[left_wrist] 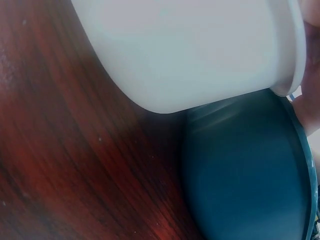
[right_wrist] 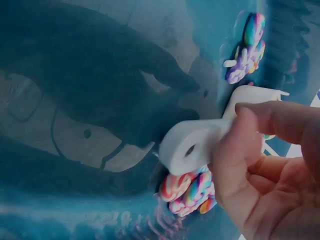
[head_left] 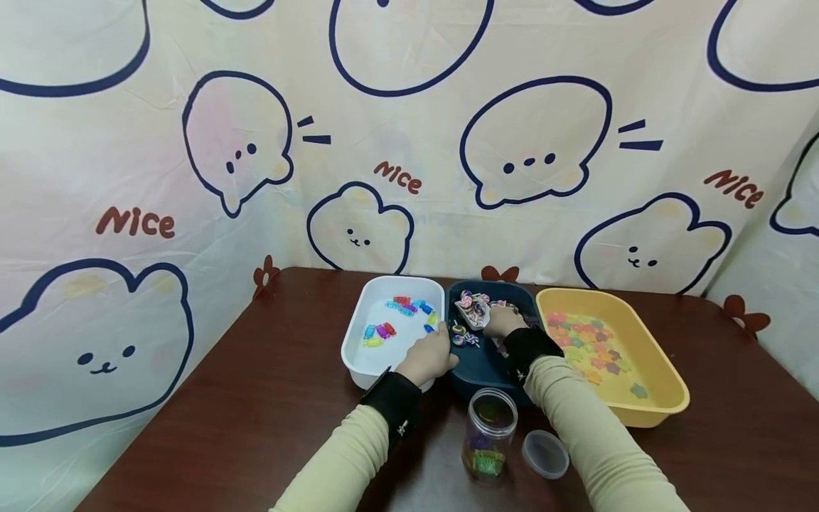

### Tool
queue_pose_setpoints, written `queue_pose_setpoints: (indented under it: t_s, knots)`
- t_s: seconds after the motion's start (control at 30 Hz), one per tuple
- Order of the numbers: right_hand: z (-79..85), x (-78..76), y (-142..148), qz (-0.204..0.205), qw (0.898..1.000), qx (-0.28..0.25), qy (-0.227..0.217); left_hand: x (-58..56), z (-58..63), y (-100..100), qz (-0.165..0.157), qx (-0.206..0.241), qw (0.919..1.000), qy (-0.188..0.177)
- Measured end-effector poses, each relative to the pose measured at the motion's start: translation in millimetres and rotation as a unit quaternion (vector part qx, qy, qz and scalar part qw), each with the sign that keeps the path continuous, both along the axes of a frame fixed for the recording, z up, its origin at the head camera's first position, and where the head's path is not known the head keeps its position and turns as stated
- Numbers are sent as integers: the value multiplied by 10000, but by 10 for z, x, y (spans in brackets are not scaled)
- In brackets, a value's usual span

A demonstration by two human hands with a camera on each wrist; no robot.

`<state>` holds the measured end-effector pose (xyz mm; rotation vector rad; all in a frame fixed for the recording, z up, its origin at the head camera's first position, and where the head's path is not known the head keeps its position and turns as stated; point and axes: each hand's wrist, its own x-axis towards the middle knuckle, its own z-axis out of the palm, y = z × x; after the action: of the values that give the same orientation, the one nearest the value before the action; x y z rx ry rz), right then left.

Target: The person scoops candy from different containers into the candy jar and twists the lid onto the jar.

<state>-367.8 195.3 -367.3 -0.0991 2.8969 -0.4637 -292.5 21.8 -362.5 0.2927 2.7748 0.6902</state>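
Observation:
My right hand [head_left: 503, 322] grips the handle of a white scoop [right_wrist: 192, 142] inside the dark blue tub [head_left: 489, 373]. Swirl-patterned lollipop charms [head_left: 472, 304] fill the scoop's bowl in the head view. More rainbow-coloured lollipop charms [right_wrist: 195, 192] lie on the tub floor around it. My left hand [head_left: 427, 357] holds the near right rim of the white tub [head_left: 358, 348], where it meets the blue one. Only parts of the left fingers [left_wrist: 311, 55] show at the edge of the left wrist view. Small bright gem-like pieces [head_left: 386, 331] lie in the white tub.
In front of the blue tub stands a clear jar [head_left: 489, 434], uncovered, with colourful pieces at its bottom. Its round clear lid [head_left: 545, 454] lies beside it, close to the right forearm. A yellow tub [head_left: 652, 355] with pastel star-like pieces [head_left: 589, 345] stands at the right on the brown table [head_left: 211, 412].

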Motion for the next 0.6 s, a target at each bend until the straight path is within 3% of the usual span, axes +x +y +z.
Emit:
queue_pose_setpoints:
  t_s: [0.17, 0.4, 0.6]
  knots:
    - [-10, 50, 13, -191, 9993, -296, 83, 11, 7, 15, -6, 2, 10000, 20]
    - [-22, 85, 65, -544, 9928, -1057, -129, 20, -15, 36, 62, -5, 10000, 57]
    - [6, 102, 110, -544, 9889, -1383, -9, 26, -24, 33, 69, -36, 9999, 133]
